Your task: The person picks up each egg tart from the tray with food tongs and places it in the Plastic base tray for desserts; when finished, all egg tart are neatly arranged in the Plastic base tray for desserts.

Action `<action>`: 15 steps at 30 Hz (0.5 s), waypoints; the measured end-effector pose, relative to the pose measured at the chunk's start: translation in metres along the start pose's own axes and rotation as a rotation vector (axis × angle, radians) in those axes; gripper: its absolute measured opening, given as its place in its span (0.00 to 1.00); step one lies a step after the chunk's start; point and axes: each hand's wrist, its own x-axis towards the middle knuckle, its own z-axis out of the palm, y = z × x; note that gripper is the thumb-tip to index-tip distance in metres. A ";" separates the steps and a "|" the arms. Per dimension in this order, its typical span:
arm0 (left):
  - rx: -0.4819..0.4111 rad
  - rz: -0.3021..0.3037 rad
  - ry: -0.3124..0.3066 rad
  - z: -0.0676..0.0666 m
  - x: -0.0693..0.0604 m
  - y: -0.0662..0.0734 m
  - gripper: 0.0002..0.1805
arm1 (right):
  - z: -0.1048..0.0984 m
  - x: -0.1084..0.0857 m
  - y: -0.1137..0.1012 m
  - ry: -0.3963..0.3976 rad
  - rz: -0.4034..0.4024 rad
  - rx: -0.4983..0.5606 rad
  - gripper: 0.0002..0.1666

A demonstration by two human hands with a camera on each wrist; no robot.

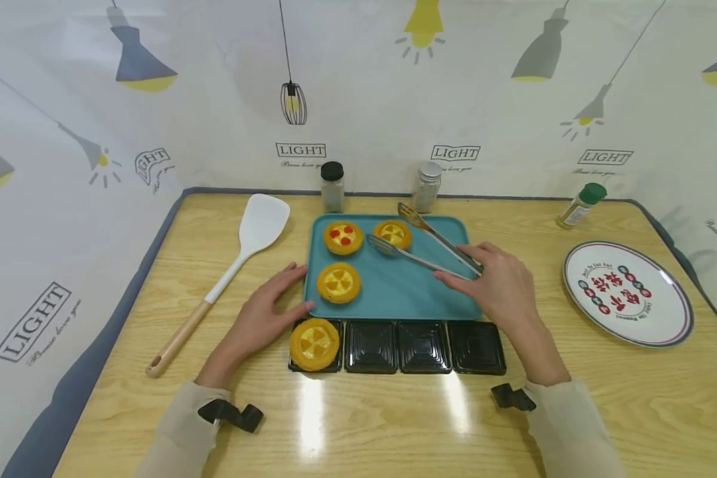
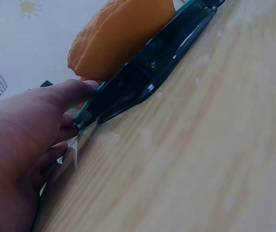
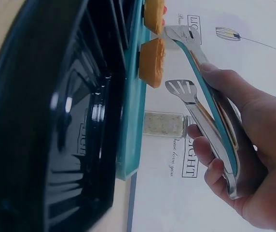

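Observation:
My right hand (image 1: 502, 282) grips metal tongs (image 3: 220, 121) whose slotted ends stand apart over a teal tray (image 1: 403, 285). One end is close to an egg tart (image 1: 392, 232) at the tray's back; no tart is seen between them. Beside that tart is one with red pieces (image 1: 342, 238); another with yellow wedges (image 1: 338, 283) lies nearer the front. Relaxed fingers of my left hand (image 1: 263, 317) touch the tray's left edge, the thumb at its front corner. A further tart (image 1: 314, 344) sits in the leftmost black plastic holder (image 1: 293, 364) before the tray.
Three more black holders (image 1: 425, 346) continue rightward in the row. A white spatula (image 1: 264, 222) lies left, and a patterned plate (image 1: 627, 293) right. Behind the tray stand a black-capped jar (image 1: 332, 189) and a silver-capped jar (image 1: 427, 189). A green-capped bottle (image 1: 581, 206) is back right.

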 end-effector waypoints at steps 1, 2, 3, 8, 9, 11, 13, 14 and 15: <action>0.001 0.002 -0.001 0.000 0.000 0.000 0.36 | 0.001 0.000 0.001 -0.002 -0.001 -0.004 0.39; 0.003 0.003 -0.002 0.000 0.000 0.000 0.36 | 0.002 0.000 0.001 -0.002 -0.002 -0.008 0.39; 0.004 0.007 -0.003 0.000 0.001 0.000 0.36 | 0.003 -0.001 0.002 -0.001 -0.005 -0.010 0.39; 0.011 0.013 -0.007 -0.001 0.001 0.000 0.36 | 0.006 -0.002 0.003 0.001 -0.014 -0.028 0.39; 0.010 0.015 -0.006 -0.001 0.001 0.000 0.36 | 0.006 -0.002 0.003 0.000 -0.014 -0.029 0.39; 0.012 0.016 -0.005 -0.001 0.000 0.001 0.36 | 0.006 -0.002 0.003 -0.002 -0.013 -0.034 0.38; 0.015 0.020 -0.004 -0.001 0.000 0.001 0.36 | 0.007 -0.002 0.003 -0.004 -0.009 -0.039 0.38; 0.014 0.021 -0.004 -0.001 0.000 0.001 0.36 | 0.007 -0.002 0.003 -0.004 -0.007 -0.042 0.38; 0.015 0.024 -0.004 -0.001 -0.001 0.002 0.36 | 0.007 -0.001 0.003 -0.004 -0.005 -0.045 0.38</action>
